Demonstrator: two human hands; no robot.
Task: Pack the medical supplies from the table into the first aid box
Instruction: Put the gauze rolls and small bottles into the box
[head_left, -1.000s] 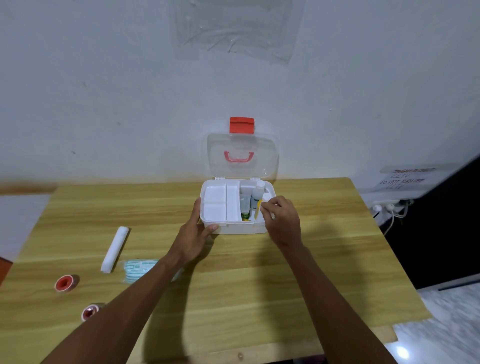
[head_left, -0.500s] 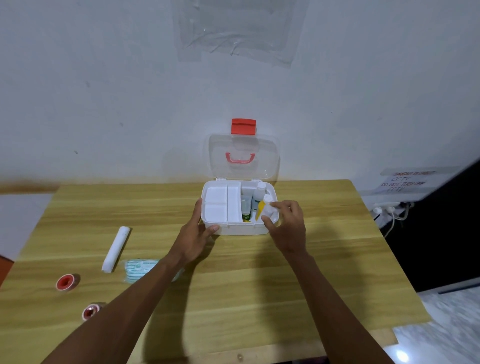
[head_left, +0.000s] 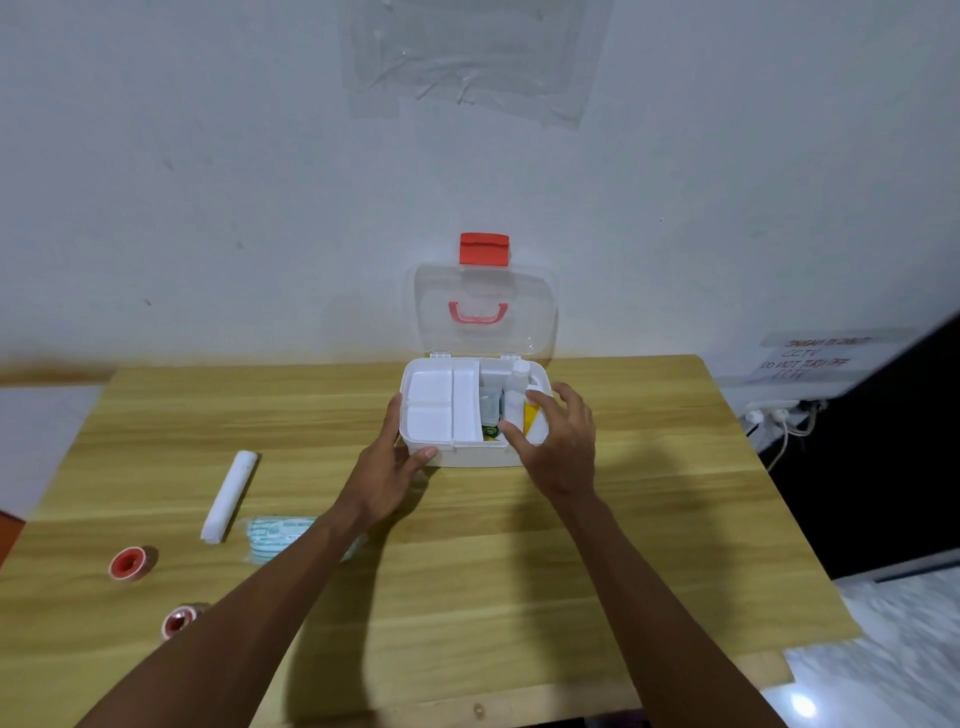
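The box (head_left: 467, 454) sits open at the table's (head_left: 519, 571) back, bottles (head_left: 511, 400) standing in its right compartment. The left hand (head_left: 389, 467) grips its front-left corner; the right hand (head_left: 563, 447) hovers over them, fingers spread and seemingly empty. Best to press them snug, leaving room for the roll (head_left: 230, 496) and masks (head_left: 275, 535) lying well to the left.

Bottles (head_left: 513, 396) crowd box (head_left: 467, 458) right side; lid (head_left: 527, 317) upright behind.
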